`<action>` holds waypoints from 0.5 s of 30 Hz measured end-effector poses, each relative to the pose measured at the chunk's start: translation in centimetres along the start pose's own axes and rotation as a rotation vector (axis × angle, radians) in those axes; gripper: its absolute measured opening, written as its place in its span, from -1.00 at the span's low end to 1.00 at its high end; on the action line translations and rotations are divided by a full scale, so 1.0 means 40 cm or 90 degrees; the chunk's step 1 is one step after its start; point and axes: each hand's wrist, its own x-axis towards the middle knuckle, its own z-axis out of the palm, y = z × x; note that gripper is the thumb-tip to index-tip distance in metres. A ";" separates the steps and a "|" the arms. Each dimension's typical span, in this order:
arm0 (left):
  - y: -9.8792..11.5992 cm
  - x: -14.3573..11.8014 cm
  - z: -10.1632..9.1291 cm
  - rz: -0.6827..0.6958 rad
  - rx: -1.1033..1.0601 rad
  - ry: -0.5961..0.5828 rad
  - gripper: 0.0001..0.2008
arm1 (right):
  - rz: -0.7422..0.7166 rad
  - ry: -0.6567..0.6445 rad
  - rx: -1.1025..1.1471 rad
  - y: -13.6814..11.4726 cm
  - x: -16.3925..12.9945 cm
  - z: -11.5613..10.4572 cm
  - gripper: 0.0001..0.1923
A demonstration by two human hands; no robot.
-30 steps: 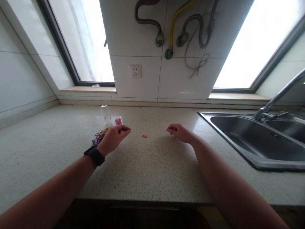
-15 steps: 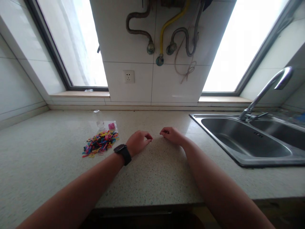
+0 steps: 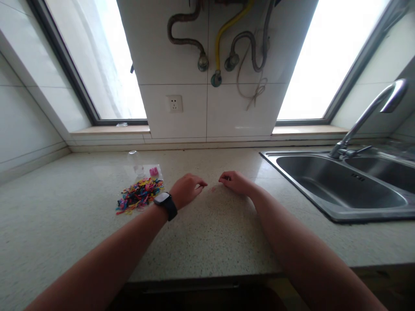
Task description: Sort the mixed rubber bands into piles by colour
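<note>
Head view: the counter [image 3: 207, 246] spans from the tiled wall [image 3: 181, 125] to its front edge beneath the forearms, bounded rightward by the sink rim [image 3: 343, 215]; the coloured pile [image 3: 138, 196] lies beside the left wrist. Left hand [image 3: 187, 190] and right hand [image 3: 236, 183] face each other, near but apart, fingers curled; a blurred reddish piece [image 3: 213, 189] lies between; cannot tell whether either pinch is closed.

multicoloured band heap [image 3: 138, 195], loose; small reddish band [image 3: 213, 189], blurred, well apart
</note>
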 end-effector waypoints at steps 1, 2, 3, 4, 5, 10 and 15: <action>-0.005 -0.012 -0.014 -0.007 0.005 0.016 -0.81 | -0.001 -0.001 -0.003 -0.001 0.000 0.000 -0.72; -0.010 -0.026 -0.028 -0.014 0.011 0.029 -0.82 | -0.002 -0.003 -0.007 -0.003 -0.001 0.000 -0.72; -0.013 -0.041 -0.040 -0.022 0.017 0.041 -0.83 | -0.002 -0.004 -0.011 -0.005 -0.002 0.000 -0.73; -0.015 -0.058 -0.050 -0.029 0.020 0.045 -0.83 | -0.003 -0.004 -0.015 -0.007 -0.003 0.001 -0.73; -0.016 -0.075 -0.058 -0.030 0.019 0.044 -0.83 | -0.005 -0.006 -0.017 -0.011 -0.004 0.001 -0.73; 0.002 -0.161 -0.062 0.053 -0.019 -0.045 -0.78 | -0.014 -0.027 0.011 -0.041 -0.015 -0.002 -0.68; 0.016 -0.200 -0.041 0.072 -0.030 -0.070 -0.79 | -0.001 -0.066 0.047 -0.059 -0.027 -0.011 -0.53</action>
